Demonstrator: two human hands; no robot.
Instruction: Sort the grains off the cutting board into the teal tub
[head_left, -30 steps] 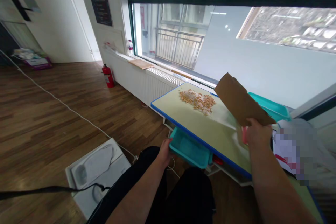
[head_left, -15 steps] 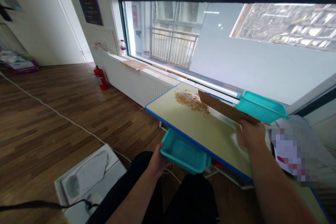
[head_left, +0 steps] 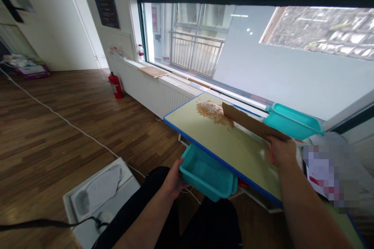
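My left hand (head_left: 174,179) grips the left end of a teal plastic basin (head_left: 201,171), which sits below the table's blue front edge, over my lap. Inside it I see only bare teal plastic. My right hand (head_left: 282,149) is closed around the near end of a long strip of brown cardboard (head_left: 248,121), held on edge over the table (head_left: 224,144). The strip's far end stands against a pile of yellow-orange kernels (head_left: 214,113), mixed with something white. Its lower edge seems to touch the tabletop. Something red shows beneath my right hand.
A second teal basin (head_left: 293,120) stands at the window side, behind the cardboard. Right of my arm lie blurred papers and a pale bag. A white case (head_left: 99,190) with a black cable rests on the floor at left; a fire extinguisher (head_left: 116,85) stands by the radiator (head_left: 157,93).
The view has shifted slightly. My hands, the basin, the cardboard strip and the kernel pile keep nearly the same places relative to each other.
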